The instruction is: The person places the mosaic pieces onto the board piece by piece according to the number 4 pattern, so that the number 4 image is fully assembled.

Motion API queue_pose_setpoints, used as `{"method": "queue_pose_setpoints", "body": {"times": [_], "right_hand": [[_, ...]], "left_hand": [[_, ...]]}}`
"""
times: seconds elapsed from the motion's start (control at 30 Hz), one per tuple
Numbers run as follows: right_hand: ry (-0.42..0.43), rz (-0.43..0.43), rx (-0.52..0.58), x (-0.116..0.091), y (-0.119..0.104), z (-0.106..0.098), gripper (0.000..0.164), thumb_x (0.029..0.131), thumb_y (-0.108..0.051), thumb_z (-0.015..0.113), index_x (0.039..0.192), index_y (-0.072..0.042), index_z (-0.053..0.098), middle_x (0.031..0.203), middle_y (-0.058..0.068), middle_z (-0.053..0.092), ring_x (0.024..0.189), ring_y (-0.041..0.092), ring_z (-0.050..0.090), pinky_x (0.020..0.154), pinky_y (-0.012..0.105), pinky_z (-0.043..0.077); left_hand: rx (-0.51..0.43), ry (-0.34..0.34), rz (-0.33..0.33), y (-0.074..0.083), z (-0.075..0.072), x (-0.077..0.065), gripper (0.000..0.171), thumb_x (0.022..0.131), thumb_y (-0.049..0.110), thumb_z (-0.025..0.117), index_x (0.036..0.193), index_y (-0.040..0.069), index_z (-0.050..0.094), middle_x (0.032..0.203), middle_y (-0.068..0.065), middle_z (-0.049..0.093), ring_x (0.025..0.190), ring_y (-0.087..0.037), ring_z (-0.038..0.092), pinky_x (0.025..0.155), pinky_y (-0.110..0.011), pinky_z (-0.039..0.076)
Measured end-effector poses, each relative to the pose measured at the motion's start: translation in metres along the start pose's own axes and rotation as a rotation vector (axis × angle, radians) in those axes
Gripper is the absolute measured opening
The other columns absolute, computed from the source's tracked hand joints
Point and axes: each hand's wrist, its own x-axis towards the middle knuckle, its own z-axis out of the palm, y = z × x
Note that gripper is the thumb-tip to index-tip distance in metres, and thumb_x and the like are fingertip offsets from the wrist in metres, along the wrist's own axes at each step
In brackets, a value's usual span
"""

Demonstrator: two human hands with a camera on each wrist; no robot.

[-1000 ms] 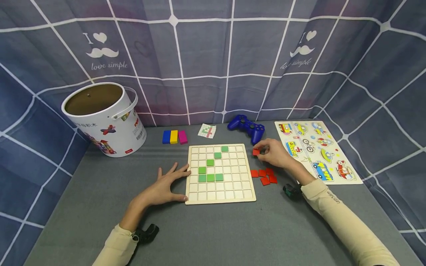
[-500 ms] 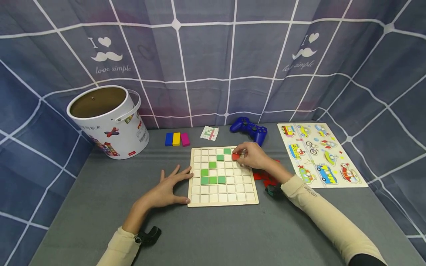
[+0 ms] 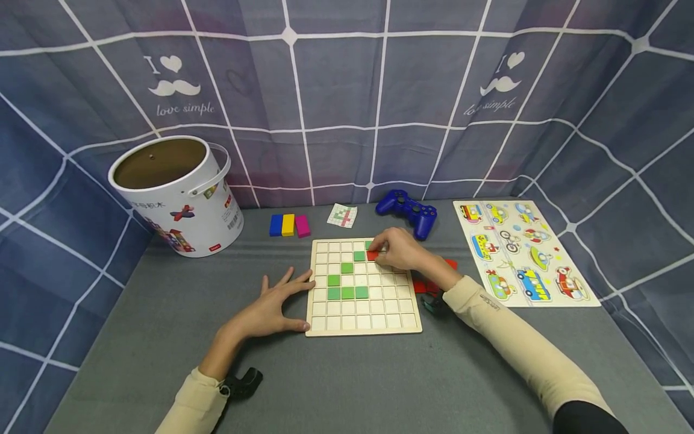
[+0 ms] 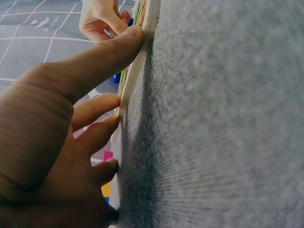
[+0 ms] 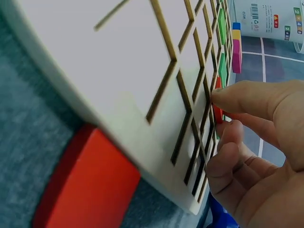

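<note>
A wooden grid board [image 3: 363, 322] lies on the grey table, with several green tiles [image 3: 347, 293] set in its cells. My right hand [image 3: 398, 250] pinches a red tile [image 3: 372, 255] and holds it down on the board's upper part, just under the top green tile. The wrist view shows the same red tile [image 5: 217, 114] between thumb and fingers. My left hand [image 3: 273, 307] lies flat and spread on the table, thumb and fingertips [image 4: 128, 40] against the board's left edge [image 4: 137, 61]. More red tiles [image 3: 428, 287] lie right of the board, partly hidden by my right forearm.
A white bucket [image 3: 179, 196] stands at the back left. Blue, yellow and pink blocks [image 3: 289, 225], a small pattern card [image 3: 342, 215] and a blue game controller [image 3: 408, 209] lie behind the board. A vehicle puzzle board [image 3: 523, 253] lies at the right.
My right hand carried the red tile from beside the board leftwards onto it, now lowered to the cell under the top green tile. My left hand stayed put.
</note>
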Motion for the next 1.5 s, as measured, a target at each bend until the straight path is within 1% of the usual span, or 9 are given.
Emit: {"method": "queue_pose_setpoints", "body": {"times": [0.23,0.33,0.4,0.63,0.8,0.97,1.1,1.33,1.5], "right_hand": [[-0.024,0.031,0.022,-0.003,-0.001,-0.004,0.028,0.076,-0.01,0.083,0.104,-0.012,0.08,0.096,0.0,0.074,0.079,0.016,0.062,0.069,0.033,0.049],[0.0,0.027,0.044,-0.009,0.001,-0.013,0.031,0.077,-0.011,0.083,0.108,-0.009,0.079,0.098,0.003,0.074,0.082,0.018,0.064,0.07,0.035,0.051],[0.025,0.02,0.065,-0.015,0.006,-0.023,0.031,0.079,-0.01,0.082,0.109,-0.006,0.077,0.098,0.008,0.074,0.079,0.02,0.064,0.068,0.037,0.052],[0.077,0.067,0.047,-0.051,0.035,-0.058,0.029,0.079,-0.005,0.082,0.107,-0.002,0.077,0.098,0.012,0.074,0.062,0.018,0.056,0.058,0.033,0.048],[0.068,0.127,0.02,-0.079,0.055,-0.07,0.03,0.078,-0.004,0.083,0.108,-0.002,0.076,0.1,0.015,0.074,0.058,0.015,0.056,0.054,0.03,0.046],[0.041,0.165,0.024,-0.1,0.068,-0.076,0.035,0.076,-0.003,0.083,0.11,-0.002,0.075,0.099,0.014,0.074,0.053,0.013,0.053,0.05,0.028,0.043],[0.03,0.187,0.048,-0.109,0.074,-0.078,0.042,0.072,0.001,0.082,0.113,-0.001,0.073,0.098,0.013,0.072,0.054,0.013,0.052,0.05,0.027,0.044],[0.042,0.161,0.016,-0.113,0.083,-0.071,0.038,0.07,0.004,0.081,0.106,-0.003,0.076,0.095,0.009,0.073,0.06,0.012,0.058,0.055,0.028,0.047],[0.07,0.134,-0.014,-0.112,0.085,-0.066,0.037,0.066,0.007,0.079,0.101,-0.004,0.077,0.089,0.006,0.073,0.058,0.012,0.053,0.052,0.028,0.044]], "left_hand": [[0.003,-0.008,-0.002,0.002,0.002,0.001,0.088,0.075,0.038,0.088,0.151,0.019,0.048,0.164,0.001,0.024,0.15,-0.041,0.005,0.102,-0.077,-0.016],[0.005,-0.012,-0.006,0.002,0.002,0.002,0.088,0.075,0.038,0.088,0.151,0.019,0.048,0.164,0.001,0.024,0.15,-0.041,0.005,0.102,-0.076,-0.016],[0.005,-0.014,-0.006,0.003,0.003,0.003,0.088,0.075,0.038,0.088,0.151,0.019,0.048,0.164,0.001,0.023,0.15,-0.041,0.005,0.102,-0.076,-0.016],[0.013,-0.012,-0.004,0.003,0.001,0.004,0.088,0.075,0.038,0.088,0.15,0.019,0.048,0.164,0.001,0.024,0.15,-0.042,0.005,0.102,-0.077,-0.016],[0.017,-0.007,-0.004,0.001,0.0,0.004,0.087,0.075,0.039,0.088,0.15,0.02,0.048,0.164,0.002,0.024,0.15,-0.041,0.005,0.102,-0.077,-0.016],[0.012,-0.003,-0.009,0.0,0.0,0.002,0.087,0.076,0.04,0.087,0.15,0.019,0.048,0.164,0.001,0.024,0.15,-0.041,0.004,0.102,-0.076,-0.016],[-0.002,0.006,-0.003,-0.002,0.0,0.0,0.086,0.076,0.039,0.088,0.15,0.019,0.048,0.164,0.0,0.024,0.15,-0.041,0.004,0.102,-0.076,-0.017],[-0.016,0.017,0.035,-0.003,0.0,-0.001,0.086,0.076,0.038,0.087,0.15,0.019,0.048,0.164,-0.002,0.024,0.15,-0.043,0.004,0.101,-0.076,-0.018],[-0.013,0.015,0.039,-0.002,0.001,0.0,0.086,0.076,0.039,0.087,0.15,0.018,0.049,0.164,-0.002,0.025,0.149,-0.044,0.005,0.101,-0.076,-0.017]]}}
